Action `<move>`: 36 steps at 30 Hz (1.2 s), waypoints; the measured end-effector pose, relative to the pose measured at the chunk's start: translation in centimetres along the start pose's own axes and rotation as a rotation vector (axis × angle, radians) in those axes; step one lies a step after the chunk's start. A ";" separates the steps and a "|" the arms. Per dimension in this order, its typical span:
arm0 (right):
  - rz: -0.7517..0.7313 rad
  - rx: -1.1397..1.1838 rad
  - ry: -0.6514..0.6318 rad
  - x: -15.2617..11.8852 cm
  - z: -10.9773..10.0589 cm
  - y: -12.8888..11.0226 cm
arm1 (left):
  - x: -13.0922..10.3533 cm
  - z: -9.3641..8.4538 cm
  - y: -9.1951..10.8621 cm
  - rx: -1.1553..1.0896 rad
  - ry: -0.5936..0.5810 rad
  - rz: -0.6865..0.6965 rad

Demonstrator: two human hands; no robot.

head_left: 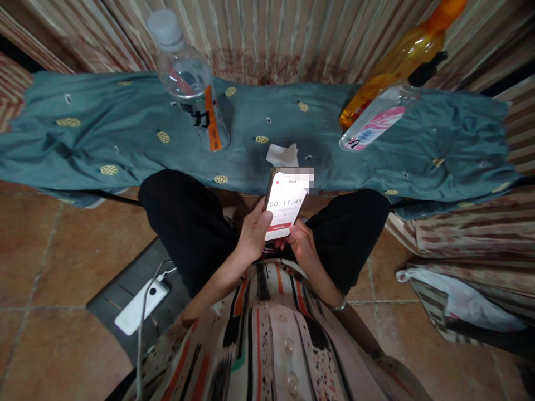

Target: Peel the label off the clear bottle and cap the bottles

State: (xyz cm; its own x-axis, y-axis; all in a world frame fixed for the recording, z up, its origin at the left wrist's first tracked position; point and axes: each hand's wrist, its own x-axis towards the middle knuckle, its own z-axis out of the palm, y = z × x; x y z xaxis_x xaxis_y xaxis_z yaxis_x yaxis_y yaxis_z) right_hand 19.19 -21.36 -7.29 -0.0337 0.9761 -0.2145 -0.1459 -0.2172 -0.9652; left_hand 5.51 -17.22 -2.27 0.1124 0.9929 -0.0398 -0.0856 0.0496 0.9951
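A phone (285,206) with a lit white screen and a timer is held upright above my lap. My left hand (253,231) wraps round its left edge, thumb along the side of the screen. At the lower right corner, my right hand (301,240) has its fingers curled against the phone, the thumb near a red button on the screen. Just beyond the phone, a crumpled white tissue (283,154) lies on the green cloth with yellow pineapples (251,161).
A clear bottle (190,83) stands on the cloth at left; an orange bottle (390,61) and a clear pump bottle (376,120) stand at right. A white power bank (142,306) with a cable lies on a dark surface at lower left. Striped curtains (292,39) hang behind.
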 end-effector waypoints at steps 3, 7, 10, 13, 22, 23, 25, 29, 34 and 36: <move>-0.008 0.001 -0.001 0.1 -0.1 0.3 | 0.0 -0.2 0.0 -0.009 -0.029 -0.015; 0.007 -0.052 0.010 0.1 -0.1 0.4 | -0.1 -0.1 -0.4 -0.041 -0.029 -0.044; 0.026 -0.077 0.023 0.2 0.0 0.4 | -0.3 0.1 -1.1 -0.064 -0.011 -0.074; 0.024 -0.069 0.020 0.1 0.1 0.3 | -0.4 0.2 -1.9 -0.072 0.029 -0.100; -0.009 -0.114 0.011 0.2 0.1 0.0 | -0.1 0.2 -1.9 -0.036 0.152 -0.140; -0.008 -0.114 0.007 0.2 0.1 0.0 | -0.1 0.2 -1.9 -0.031 0.160 -0.140; -0.007 -0.110 0.002 0.2 0.2 0.0 | 0.0 0.2 -1.9 -0.025 0.174 -0.137; -0.028 -0.121 0.012 0.3 0.3 -0.3 | 0.1 0.1 -2.6 -0.031 0.198 -0.129; -0.035 -0.147 0.013 0.3 0.4 -0.6 | 0.4 -0.2 -3.6 -0.059 0.217 -0.128; -0.031 -0.152 0.006 0.4 0.3 -0.6 | 0.4 -0.2 -3.7 -0.071 0.221 -0.132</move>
State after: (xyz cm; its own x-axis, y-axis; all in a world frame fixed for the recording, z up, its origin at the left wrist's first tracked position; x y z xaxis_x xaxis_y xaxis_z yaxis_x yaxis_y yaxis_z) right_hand 18.96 -20.90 -6.78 -0.0256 0.9824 -0.1849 0.0043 -0.1849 -0.9827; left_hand 5.65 -16.97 -5.96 -0.0915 0.9764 -0.1954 -0.1549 0.1799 0.9714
